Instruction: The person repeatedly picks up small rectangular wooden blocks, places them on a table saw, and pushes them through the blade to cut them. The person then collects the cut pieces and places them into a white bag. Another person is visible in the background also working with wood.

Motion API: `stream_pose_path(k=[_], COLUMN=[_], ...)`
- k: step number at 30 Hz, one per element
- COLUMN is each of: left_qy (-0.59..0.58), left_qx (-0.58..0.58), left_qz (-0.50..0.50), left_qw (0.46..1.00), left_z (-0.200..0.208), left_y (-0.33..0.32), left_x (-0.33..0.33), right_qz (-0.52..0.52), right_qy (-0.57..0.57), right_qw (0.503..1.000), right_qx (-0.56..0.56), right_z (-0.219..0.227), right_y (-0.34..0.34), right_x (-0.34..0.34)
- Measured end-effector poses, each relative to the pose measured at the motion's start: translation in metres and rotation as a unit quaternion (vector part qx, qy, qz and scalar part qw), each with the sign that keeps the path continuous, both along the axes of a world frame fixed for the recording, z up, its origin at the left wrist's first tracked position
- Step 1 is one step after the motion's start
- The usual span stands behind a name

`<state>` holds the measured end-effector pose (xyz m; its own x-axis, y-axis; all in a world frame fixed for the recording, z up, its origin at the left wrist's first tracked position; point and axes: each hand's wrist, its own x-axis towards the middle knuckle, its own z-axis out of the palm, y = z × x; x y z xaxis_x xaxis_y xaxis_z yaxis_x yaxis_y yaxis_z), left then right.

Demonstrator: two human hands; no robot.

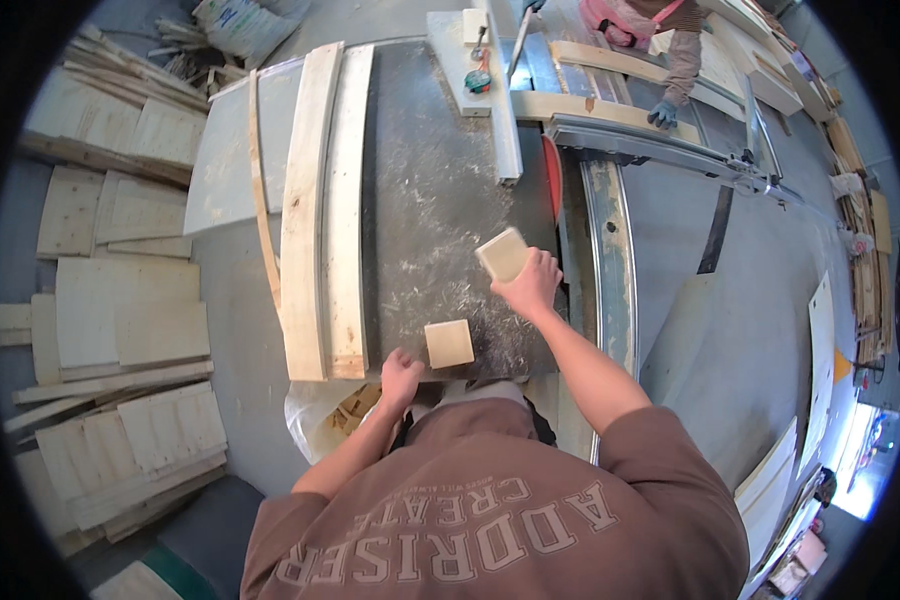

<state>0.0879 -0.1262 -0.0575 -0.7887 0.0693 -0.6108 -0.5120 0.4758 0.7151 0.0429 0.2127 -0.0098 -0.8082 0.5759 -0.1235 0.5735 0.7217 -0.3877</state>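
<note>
My right hand (pixel 532 285) grips a square wooden block (pixel 503 254) and holds it over the dusty dark saw table (pixel 420 230), close to the red blade guard (pixel 551 175). Beside the table's near edge, my left hand (pixel 402 376) is curled closed, with nothing visible in its fingers. Just to the right of that hand, a second square wooden block (pixel 449 344) lies flat on the tabletop.
Long boards (pixel 310 210) lie along the table's left side. A metal fence (pixel 505 140) stands at the far side. Across the sliding rail (pixel 660 150), a co-worker's gloved hand (pixel 662 114) rests on a board. Stacked planks (pixel 120 310) line the left floor; a white sack (pixel 315 415) hangs below.
</note>
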Motion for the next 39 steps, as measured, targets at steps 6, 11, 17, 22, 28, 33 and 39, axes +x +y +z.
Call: stream_pose_path(k=[6,11,17,22,28,33,39], left_qy=[-0.023,-0.062,-0.029,-0.056,-0.086,-0.053,0.277], left_qx=[0.121,0.176,0.189,0.152,0.135,0.115,-0.163], left_qz=[0.02,-0.052,-0.035,-0.05,-0.04,-0.094,-0.374], left_qw=[0.992,0.981,0.981,0.985,0.986,0.988,0.87], left_z=[-0.016,-0.003,-0.007,0.007,0.025,0.026,0.06], left_y=[0.02,0.029,0.034,0.041,0.054,0.047,0.036], left_x=[-0.013,-0.018,-0.008,-0.01,-0.013,-0.01,-0.02], right_qz=[0.381,0.46,0.397,0.03,-0.091,-0.022,0.334], right_qy=[0.025,-0.005,0.043,0.029,0.029,-0.029,-0.071], right_qw=[0.924,0.888,0.915,0.879,0.74,0.739,0.92], right_qx=[-0.021,-0.002,-0.059,-0.476,-0.666,-0.673,-0.191], right_z=[0.036,0.027,0.007,-0.052,-0.036,-0.055,0.011], right_y=[-0.059,-0.084,-0.092,-0.111,-0.13,-0.102,-0.083], right_x=[0.048,0.052,0.065,0.084,0.084,0.083,0.071])
